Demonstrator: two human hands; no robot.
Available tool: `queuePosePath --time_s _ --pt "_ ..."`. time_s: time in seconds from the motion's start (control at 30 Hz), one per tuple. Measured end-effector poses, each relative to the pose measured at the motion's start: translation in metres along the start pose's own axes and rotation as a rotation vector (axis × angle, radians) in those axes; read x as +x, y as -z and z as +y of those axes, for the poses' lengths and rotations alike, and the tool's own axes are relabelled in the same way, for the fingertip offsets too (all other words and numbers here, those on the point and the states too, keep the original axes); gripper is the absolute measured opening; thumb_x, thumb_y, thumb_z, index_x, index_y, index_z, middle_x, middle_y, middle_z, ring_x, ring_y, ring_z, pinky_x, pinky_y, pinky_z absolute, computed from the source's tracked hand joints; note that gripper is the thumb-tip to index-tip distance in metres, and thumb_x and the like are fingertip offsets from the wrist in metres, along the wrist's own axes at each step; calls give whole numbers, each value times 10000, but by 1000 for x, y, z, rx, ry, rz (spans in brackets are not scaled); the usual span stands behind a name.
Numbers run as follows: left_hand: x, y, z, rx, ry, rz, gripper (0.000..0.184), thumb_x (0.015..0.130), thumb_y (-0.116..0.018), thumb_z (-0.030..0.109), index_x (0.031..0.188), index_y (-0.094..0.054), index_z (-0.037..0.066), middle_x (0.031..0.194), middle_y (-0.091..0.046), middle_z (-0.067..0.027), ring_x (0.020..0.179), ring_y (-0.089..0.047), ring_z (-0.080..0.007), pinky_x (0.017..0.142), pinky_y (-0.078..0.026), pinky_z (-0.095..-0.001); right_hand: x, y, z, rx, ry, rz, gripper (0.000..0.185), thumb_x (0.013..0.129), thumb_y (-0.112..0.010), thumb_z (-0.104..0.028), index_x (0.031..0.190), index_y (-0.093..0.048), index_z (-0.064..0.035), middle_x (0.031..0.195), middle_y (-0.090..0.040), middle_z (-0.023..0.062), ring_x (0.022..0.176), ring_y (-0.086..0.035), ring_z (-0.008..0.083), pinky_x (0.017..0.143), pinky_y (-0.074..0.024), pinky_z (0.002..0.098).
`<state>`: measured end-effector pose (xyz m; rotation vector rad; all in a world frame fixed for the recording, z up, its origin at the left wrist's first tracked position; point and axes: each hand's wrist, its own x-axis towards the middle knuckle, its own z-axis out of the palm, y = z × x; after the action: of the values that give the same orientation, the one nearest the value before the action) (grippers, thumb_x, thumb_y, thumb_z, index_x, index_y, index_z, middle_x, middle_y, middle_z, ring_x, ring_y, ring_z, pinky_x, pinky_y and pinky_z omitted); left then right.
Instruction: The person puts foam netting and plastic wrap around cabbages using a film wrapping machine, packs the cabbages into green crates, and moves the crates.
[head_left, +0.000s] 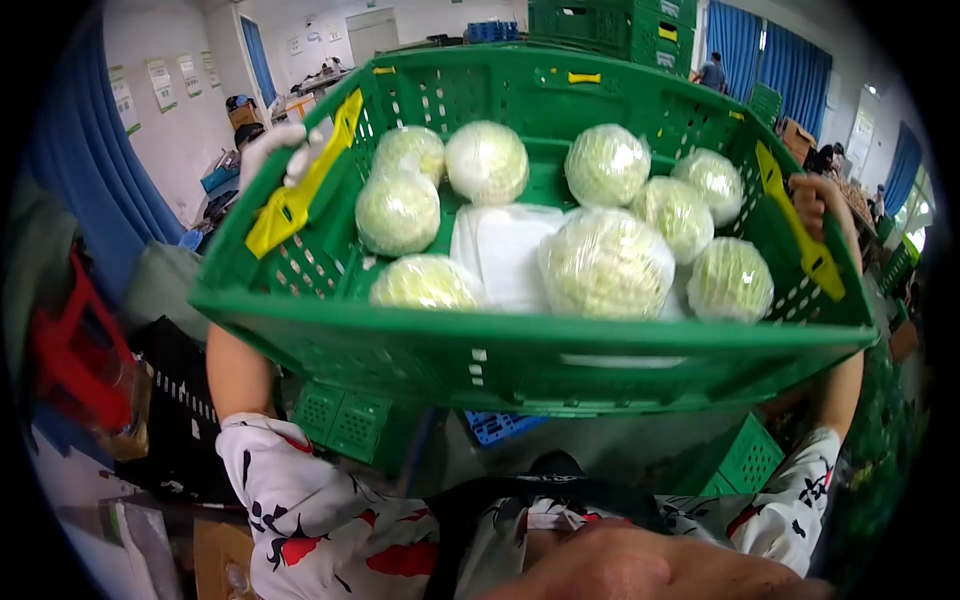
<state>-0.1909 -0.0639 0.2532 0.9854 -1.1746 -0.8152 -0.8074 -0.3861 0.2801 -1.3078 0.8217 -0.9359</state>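
A green plastic crate [530,355] is held up in front of my chest, tilted so its inside faces me. Several round cabbages wrapped in clear film lie in it, the largest cabbage [607,265] near the front wall. Between them is a flat white sheet [500,245] on the crate floor. My left hand [283,152], in a white glove, grips the left end wall by a yellow handle piece [290,200]. On the opposite end my bare right hand [822,203] has its fingers curled through the wall beside another yellow piece [795,220].
Stacked green crates [620,30] stand beyond the far wall of the crate. Below it are a green crate [345,420] and a blue plastic piece [500,427] on the floor. A red object [80,345] is at the left. Another person [711,72] stands far back.
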Motion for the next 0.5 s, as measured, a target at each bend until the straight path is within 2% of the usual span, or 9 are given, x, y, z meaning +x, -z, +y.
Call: queuePosePath --time_s 0.03,0.07,0.1,0.13,0.17,0.2,0.3,0.43,0.5 --pt "18 17 13 -23 -42 -116 255 942 -493 260 951 -583 21 535 -414 46 473 -404 -79 469 -364 -233 29 3 -24 -9 -28 -106 245 940 -601 -212 713 -513 -183 498 -403 -109 348 -358 13 296 -230 200" --pt "36 42 23 -81 -13 -101 254 946 -490 258 960 -583 22 533 -418 44 470 -410 -89 477 -382 -237 56 -2 -46 -26 -2 -215 228 940 -600 -202 730 -512 -183 505 -407 -110 353 -361 8 295 -234 195" --pt "55 59 38 -70 19 -193 264 948 -487 267 962 -588 23 543 -436 31 482 -430 -99 507 -415 -248 64 -29 -66 36 41 -207 198 943 -594 -178 760 -521 -160 542 -432 -95 369 -370 3 302 -258 185" --pt "74 76 53 -56 50 -286 275 951 -484 276 964 -594 24 554 -454 17 494 -450 -109 536 -448 -260 85 -36 -89 125 21 -303 104 944 -583 -157 879 -555 -79 573 -482 -65 411 -434 24 335 -327 188" --pt "93 93 67 -38 80 -378 285 953 -481 285 967 -599 26 564 -472 3 506 -471 -118 566 -481 -271 108 -42 -108 214 2 -403 148 944 -572 -135 998 -590 1 605 -532 -35 454 -498 45 368 -397 190" --pt "109 102 77 -44 88 -399 282 951 -486 283 970 -604 27 585 -488 -5 521 -485 -124 576 -487 -272 134 -33 -106 112 297 -256 199 951 -579 -145 1060 -583 22 694 -582 1 560 -555 66 470 -456 199" --pt "148 113 65 -30 -37 -258 273 942 -502 277 979 -617 32 650 -534 -30 566 -528 -142 604 -506 -277 128 -89 -74 -506 1100 -40 335 966 -600 -176 1210 -544 47 944 -648 73 841 -628 120 749 -522 238" --pt "206 126 61 5 -200 -14 263 931 -524 270 991 -634 39 735 -596 -63 627 -584 -166 643 -531 -283 188 -103 -90 -392 1116 -3 292 952 -609 -154 1160 -559 44 835 -634 28 716 -611 88 608 -508 215" --pt "241 132 58 52 -271 85 260 925 -534 267 997 -643 42 778 -627 -79 657 -613 -177 662 -544 -286 233 -90 -154 56 409 -286 202 935 -594 -111 1084 -566 23 712 -570 -37 565 -526 36 452 -406 178"
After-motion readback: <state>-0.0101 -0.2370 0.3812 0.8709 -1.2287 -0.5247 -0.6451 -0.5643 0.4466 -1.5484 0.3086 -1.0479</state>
